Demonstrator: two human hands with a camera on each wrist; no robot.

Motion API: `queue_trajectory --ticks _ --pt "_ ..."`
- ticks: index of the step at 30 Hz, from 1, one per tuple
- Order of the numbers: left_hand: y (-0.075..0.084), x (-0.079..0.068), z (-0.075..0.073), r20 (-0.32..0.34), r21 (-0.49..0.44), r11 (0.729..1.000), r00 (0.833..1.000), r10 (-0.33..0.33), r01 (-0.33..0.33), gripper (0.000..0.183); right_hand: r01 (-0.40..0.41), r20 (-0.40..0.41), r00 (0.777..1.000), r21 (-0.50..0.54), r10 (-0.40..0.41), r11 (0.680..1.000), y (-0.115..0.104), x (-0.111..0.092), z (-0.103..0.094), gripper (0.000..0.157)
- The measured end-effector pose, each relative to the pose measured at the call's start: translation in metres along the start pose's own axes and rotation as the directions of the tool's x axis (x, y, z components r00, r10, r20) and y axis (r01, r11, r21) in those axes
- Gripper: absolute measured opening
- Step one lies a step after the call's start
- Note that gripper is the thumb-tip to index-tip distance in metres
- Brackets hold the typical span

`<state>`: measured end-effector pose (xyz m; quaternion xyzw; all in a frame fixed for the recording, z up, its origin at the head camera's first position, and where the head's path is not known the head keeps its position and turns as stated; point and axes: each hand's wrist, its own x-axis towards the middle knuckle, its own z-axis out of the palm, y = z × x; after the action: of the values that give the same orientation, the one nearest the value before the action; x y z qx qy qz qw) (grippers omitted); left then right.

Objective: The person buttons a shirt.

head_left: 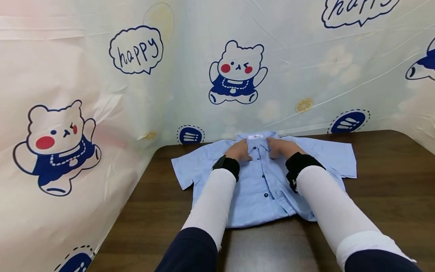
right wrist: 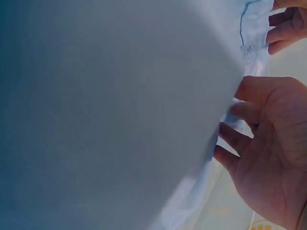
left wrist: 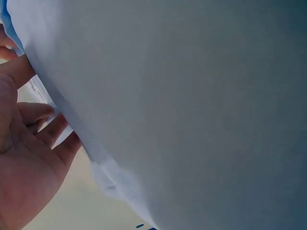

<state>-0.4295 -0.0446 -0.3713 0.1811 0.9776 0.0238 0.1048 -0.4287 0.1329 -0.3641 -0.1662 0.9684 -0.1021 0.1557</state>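
Observation:
A light blue short-sleeved shirt (head_left: 244,204) lies front up, its collar at the far side and dark buttons down the middle. My left hand (head_left: 239,150) grips the left side of the collar, and my right hand (head_left: 282,147) grips the right side. In the left wrist view the thumb and fingers of the left hand (left wrist: 33,148) meet the edge of the shirt (left wrist: 168,105), which fills most of that picture. The right wrist view has the right hand (right wrist: 273,139) at the cloth's edge; some fingertips are hidden by the shirt (right wrist: 120,110).
The shirt lies on a dark brown wooden table (head_left: 136,226), near its back edge. Behind and to the left hangs a pale curtain (head_left: 190,75) printed with bears and lettering. A white label (head_left: 255,136) shows inside the collar.

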Motion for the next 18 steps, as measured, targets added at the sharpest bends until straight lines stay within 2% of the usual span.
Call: queue_trajectory --ticks 3,5,8,11,13,16,18 --pt "-0.001 -0.001 0.001 0.022 0.012 1.0 1.0 0.014 -0.015 0.036 -0.015 0.049 0.999 0.011 0.014 1.0 -0.003 -0.002 0.0 0.067" --pt "-0.003 -0.002 -0.001 0.032 -0.001 1.0 0.999 0.03 -0.03 0.046 -0.02 0.063 0.998 0.005 0.02 1.0 -0.003 -0.006 -0.003 0.066" --pt "-0.009 -0.008 -0.01 0.05 -0.044 0.998 0.997 0.055 -0.052 0.062 0.034 0.063 0.998 -0.06 -0.031 0.998 -0.001 -0.018 -0.012 0.064" --pt "-0.014 -0.028 -0.026 0.106 -0.055 0.997 0.992 0.065 -0.06 0.071 0.093 0.072 0.994 -0.119 -0.085 0.989 0.005 -0.039 -0.02 0.062" --pt "-0.014 -0.045 -0.034 0.176 0.001 0.997 0.982 0.07 -0.072 0.075 0.12 0.101 0.989 -0.142 -0.106 0.983 0.01 -0.057 -0.022 0.061" --pt "-0.016 -0.073 -0.039 0.296 0.082 0.992 0.953 0.069 -0.097 0.081 0.119 0.159 0.983 -0.14 -0.096 0.983 0.018 -0.083 -0.02 0.068" --pt "-0.02 -0.089 -0.035 0.362 0.138 0.983 0.93 0.066 -0.124 0.084 0.079 0.207 0.977 -0.122 -0.053 0.989 0.023 -0.097 -0.016 0.078"
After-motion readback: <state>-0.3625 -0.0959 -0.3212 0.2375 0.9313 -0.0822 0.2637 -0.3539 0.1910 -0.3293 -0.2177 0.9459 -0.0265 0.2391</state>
